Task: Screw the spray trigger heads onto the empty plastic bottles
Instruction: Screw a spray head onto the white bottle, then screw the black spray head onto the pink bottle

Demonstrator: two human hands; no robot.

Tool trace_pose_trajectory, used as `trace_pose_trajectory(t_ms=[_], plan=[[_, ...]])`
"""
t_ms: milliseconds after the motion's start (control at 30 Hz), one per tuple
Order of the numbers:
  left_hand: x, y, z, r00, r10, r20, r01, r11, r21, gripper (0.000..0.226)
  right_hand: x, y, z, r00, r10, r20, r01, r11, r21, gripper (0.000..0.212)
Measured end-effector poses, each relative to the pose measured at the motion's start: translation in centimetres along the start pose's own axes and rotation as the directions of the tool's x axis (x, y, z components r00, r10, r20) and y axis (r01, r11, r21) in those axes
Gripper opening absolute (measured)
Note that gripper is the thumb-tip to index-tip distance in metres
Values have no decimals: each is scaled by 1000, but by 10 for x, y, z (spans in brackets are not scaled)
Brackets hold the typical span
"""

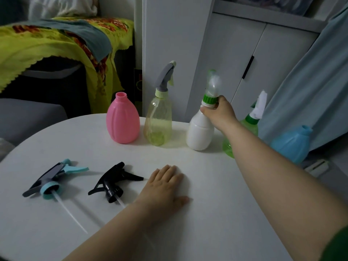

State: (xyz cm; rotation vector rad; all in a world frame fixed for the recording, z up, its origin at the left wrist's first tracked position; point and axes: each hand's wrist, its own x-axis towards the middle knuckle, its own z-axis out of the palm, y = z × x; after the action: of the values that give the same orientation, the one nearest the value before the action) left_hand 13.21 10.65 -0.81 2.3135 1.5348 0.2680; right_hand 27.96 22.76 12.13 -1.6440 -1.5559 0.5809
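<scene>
The right hand [218, 112] is reaching across the worktop [216, 185] with its grip curling round the neck of the white bottle [199, 132], just under the green collar [210, 99] of the clear trigger head [212, 81] sitting on top. The left hand [165, 185] is lying flat, fingers spread and holding nothing, so nothing is bracing the bottle's body. That is looking like the main risk: an empty bottle being twisted or nudged high up could be tipping sideways into the yellow-green bottle [158, 123] or the green bottle [248, 127] standing near it on either side. Whether the collar is seating square on its thread I cannot tell; if it is sitting crooked, turning would likely be cross-threading it. The pink bottle [122, 125] and the blue bottle [291, 144] are standing open-necked, the blue one right at the far edge where the outstretched forearm could be brushing it off. The black trigger head [113, 183] and the teal trigger head [54, 178] are lying loose beside the left hand, their thin dip tubes easy to be bending.
</scene>
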Motion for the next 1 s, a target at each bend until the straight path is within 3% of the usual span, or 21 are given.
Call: trace_pose_trajectory(t_ms=[233,467,600,733,900,1000], plan=[[2,0,-12,1000,-10,18,12,994,-112,59,-4,7,1,999,-8,-36,8,1000,0,44],[-10,3,-30,996,2,-95,-23,975,-220,49,-16,8,-2,999,27,-40,-26,1000,17,60],[-34,0,-49,966,18,-259,-91,958,-271,41,-27,7,-6,997,65,-44,-64,998,14,62],[-68,-12,-69,901,-77,-427,-90,930,-357,30,-46,3,-1,996,55,-75,-54,998,17,56],[-109,-53,-72,807,-270,-525,93,937,-337,21,-80,-11,26,999,9,35,-9,1000,14,44],[-130,-72,-60,796,-312,-519,233,949,-213,41,-106,-24,55,974,-83,211,99,993,-64,30]])
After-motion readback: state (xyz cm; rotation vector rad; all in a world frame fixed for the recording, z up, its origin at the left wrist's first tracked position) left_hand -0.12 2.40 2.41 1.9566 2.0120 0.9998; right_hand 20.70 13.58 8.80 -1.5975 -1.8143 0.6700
